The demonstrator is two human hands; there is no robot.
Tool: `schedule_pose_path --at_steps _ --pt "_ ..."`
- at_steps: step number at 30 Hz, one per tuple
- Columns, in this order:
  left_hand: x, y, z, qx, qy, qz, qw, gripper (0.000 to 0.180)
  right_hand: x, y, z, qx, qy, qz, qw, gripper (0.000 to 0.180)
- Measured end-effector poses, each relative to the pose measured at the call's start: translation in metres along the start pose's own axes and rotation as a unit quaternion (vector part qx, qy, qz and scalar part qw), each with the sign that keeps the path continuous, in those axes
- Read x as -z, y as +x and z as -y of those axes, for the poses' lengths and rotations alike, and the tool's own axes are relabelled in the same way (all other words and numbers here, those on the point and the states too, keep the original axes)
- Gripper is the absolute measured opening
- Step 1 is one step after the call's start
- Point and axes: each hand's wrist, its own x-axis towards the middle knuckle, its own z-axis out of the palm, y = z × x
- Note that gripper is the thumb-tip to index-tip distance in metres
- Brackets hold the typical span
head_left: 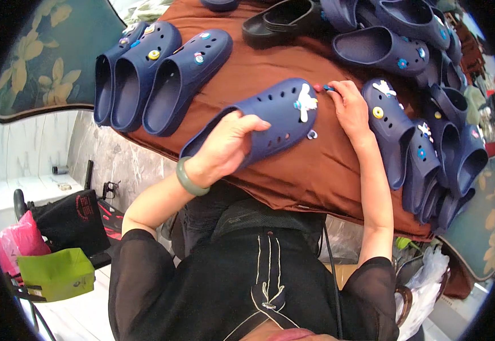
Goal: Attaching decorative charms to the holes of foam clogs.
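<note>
My left hand (pixel 225 142), with a green bangle at the wrist, grips a navy clog (pixel 270 116) near its heel opening, thumb on top. A white figure charm (pixel 304 103) sits on the clog's toe. Just below the toe a small whitish charm (pixel 312 134) shows against the brown cloth (pixel 293 187). Off the toe's right side, my right hand (pixel 351 111) has thumb and forefinger pinched on a small blue charm. A tiny red piece (pixel 317 87) is beside those fingertips; whether it is loose or held I cannot tell.
Several charm-decorated clogs (pixel 188 74) lie on the cloth at left. More navy clogs (pixel 389 133) line the right edge, and others (pixel 372 48) are heaped at far right. A black clog (pixel 281 25) lies at the back. A green bag (pixel 57 274) stands low at left.
</note>
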Motion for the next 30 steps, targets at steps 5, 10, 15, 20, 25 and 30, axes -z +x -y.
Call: schedule_pose_path --at_steps 5,10,15,20,25,30 --pt "0.001 0.004 0.005 -0.044 -0.001 0.004 0.999 0.040 0.003 0.000 0.005 -0.023 0.098 -0.063 0.993 0.014" --pt "0.002 0.002 0.011 -0.081 0.012 -0.031 0.996 0.040 0.021 0.005 0.065 -0.062 0.325 0.041 0.943 0.015" --pt "0.001 0.004 0.010 -0.107 0.016 0.009 0.994 0.042 0.019 0.039 0.101 0.112 0.173 0.104 0.973 0.014" --pt "-0.002 0.009 0.007 -0.100 0.010 0.008 0.995 0.041 0.006 0.047 0.103 0.250 0.046 0.035 0.966 0.018" --pt "0.005 0.009 0.012 -0.128 0.078 0.016 0.989 0.042 0.010 0.041 0.111 0.303 -0.026 0.037 0.952 0.021" --pt "0.002 0.000 0.016 -0.103 0.048 0.011 0.993 0.050 0.018 0.032 0.117 0.289 -0.024 0.103 0.952 0.023"
